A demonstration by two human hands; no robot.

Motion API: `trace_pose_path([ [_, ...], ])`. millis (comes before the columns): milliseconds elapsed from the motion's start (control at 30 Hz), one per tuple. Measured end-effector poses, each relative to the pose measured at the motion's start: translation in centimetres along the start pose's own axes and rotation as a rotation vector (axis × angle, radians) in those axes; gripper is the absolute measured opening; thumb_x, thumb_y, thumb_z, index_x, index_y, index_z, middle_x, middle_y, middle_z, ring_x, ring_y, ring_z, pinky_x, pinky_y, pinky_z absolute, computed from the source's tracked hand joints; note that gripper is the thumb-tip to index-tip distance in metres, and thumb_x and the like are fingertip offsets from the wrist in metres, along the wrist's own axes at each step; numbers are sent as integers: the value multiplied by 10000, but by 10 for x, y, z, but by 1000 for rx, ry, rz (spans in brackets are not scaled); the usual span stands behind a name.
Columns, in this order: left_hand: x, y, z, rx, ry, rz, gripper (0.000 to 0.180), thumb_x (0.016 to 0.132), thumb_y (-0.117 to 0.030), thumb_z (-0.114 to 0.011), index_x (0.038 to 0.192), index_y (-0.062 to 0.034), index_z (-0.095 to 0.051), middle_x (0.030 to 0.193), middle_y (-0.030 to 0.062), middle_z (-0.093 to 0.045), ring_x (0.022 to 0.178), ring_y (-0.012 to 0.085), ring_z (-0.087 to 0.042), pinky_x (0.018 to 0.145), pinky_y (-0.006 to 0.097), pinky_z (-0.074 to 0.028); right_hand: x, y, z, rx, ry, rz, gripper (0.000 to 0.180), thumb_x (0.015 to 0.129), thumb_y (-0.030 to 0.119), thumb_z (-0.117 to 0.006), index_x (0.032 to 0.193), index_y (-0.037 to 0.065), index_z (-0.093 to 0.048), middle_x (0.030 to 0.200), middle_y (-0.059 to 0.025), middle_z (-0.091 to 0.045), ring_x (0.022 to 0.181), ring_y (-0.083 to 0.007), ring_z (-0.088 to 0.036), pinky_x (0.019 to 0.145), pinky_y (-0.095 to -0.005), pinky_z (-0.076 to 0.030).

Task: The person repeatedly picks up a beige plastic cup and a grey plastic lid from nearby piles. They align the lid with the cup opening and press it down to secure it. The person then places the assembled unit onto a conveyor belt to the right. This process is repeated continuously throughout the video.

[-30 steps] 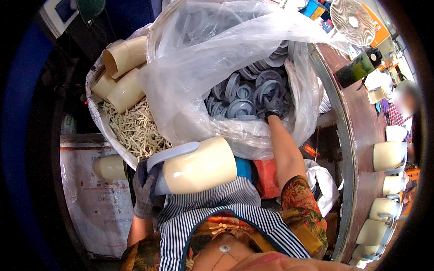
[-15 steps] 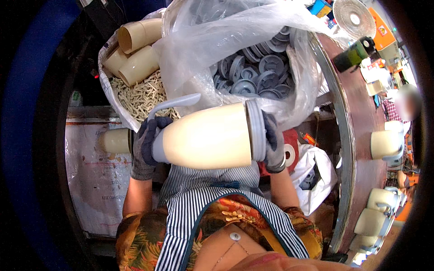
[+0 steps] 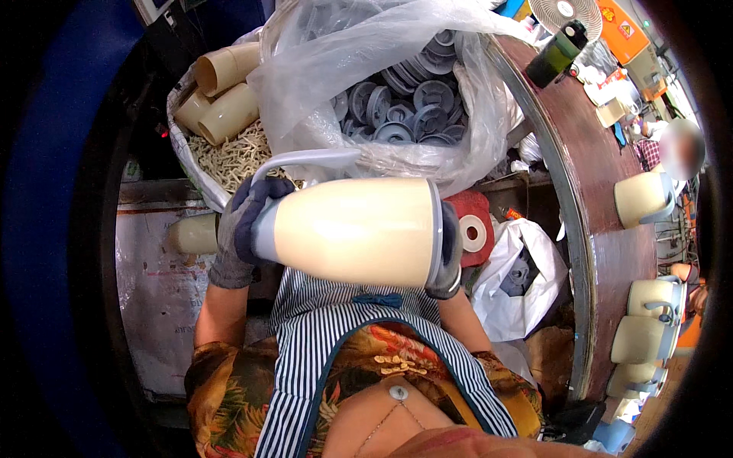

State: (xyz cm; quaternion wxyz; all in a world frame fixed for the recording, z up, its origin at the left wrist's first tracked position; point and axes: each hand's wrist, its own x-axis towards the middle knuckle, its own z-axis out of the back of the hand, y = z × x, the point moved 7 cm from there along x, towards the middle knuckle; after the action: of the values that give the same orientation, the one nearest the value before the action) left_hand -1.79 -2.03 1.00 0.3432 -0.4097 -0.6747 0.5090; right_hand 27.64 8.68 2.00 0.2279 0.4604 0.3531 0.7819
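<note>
A cream jug (image 3: 355, 233) lies sideways between my hands, over the striped apron. My left hand (image 3: 243, 233), in a dark glove, is wrapped round its narrow grey end, where the grey handle (image 3: 309, 158) arches away from the body. At the wide end, a thin grey rim (image 3: 436, 233) shows against the cream body. My right hand (image 3: 450, 256), also gloved, cups that end with the palm pressed flat over it. Its fingertips are partly hidden behind the jug.
Ahead, a plastic-lined sack of round grey parts (image 3: 395, 131) stands beside a sack of cream tubes (image 3: 230, 114) and small beige pieces (image 3: 229, 156). On the right, a curved brown table (image 3: 569, 145) carries several jugs (image 3: 637, 338) and a dark bottle (image 3: 557, 55). A person (image 3: 682, 149) is beyond.
The wide grey ring at the jug's wide end now shows only as a narrow rim against the body. My right hand has moved over that end. The view has shifted right.
</note>
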Motion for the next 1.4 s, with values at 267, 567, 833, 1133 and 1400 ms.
trace_pose_path([
  [267, -76, -114, -131, 1080, 869, -997, 307, 696, -184, -658, 994, -114, -665, 1045, 62, -659, 1069, 244, -612, 1058, 557, -406, -82, -134, -16, -305, 558, -212, 425, 940, 245, -590, 1304, 33, -532, 1181, -128, -610, 1050, -226, -599, 932, -373, -466],
  [567, -63, -97, -173, 1121, 747, -1163, 575, 751, -391, -680, 1209, -58, -582, 1205, 137, -580, 1189, 320, -529, 1071, 516, -374, -41, 59, 17, -452, 222, -48, 613, 697, 315, -773, 1171, -30, -593, 1194, -183, -606, 1064, -328, -584, 974, -449, -423],
  [833, 13, 124, 278, 701, -938, -129, 666, 890, -289, -659, 1419, 6, -382, 1386, 217, -489, 1239, 323, -521, 1044, 420, -414, -88, 5, 222, -891, -232, -192, 596, 757, 286, -742, 1227, -31, -560, 1249, -189, -580, 1127, -326, -559, 1006, -441, -410],
  [1133, -107, 205, 525, 927, -1015, 639, 660, 826, -529, -633, 1263, -37, -589, 1363, 213, -530, 1224, 353, -515, 986, 473, -417, -60, -50, 319, -1016, -440, -206, 578, 823, 254, -708, 1290, -33, -523, 1311, -196, -550, 1198, -325, -530, 1042, -433, -395],
  [1400, -95, -11, 232, 1451, -595, -406, 547, 756, -284, -765, 1212, -39, -590, 1296, 162, -531, 1240, 409, -454, 1071, 522, -300, 3, -16, 149, -683, -200, 65, 563, 882, 226, -678, 1346, -34, -489, 1367, -202, -524, 1262, -324, -504, 1074, -425, -381],
])
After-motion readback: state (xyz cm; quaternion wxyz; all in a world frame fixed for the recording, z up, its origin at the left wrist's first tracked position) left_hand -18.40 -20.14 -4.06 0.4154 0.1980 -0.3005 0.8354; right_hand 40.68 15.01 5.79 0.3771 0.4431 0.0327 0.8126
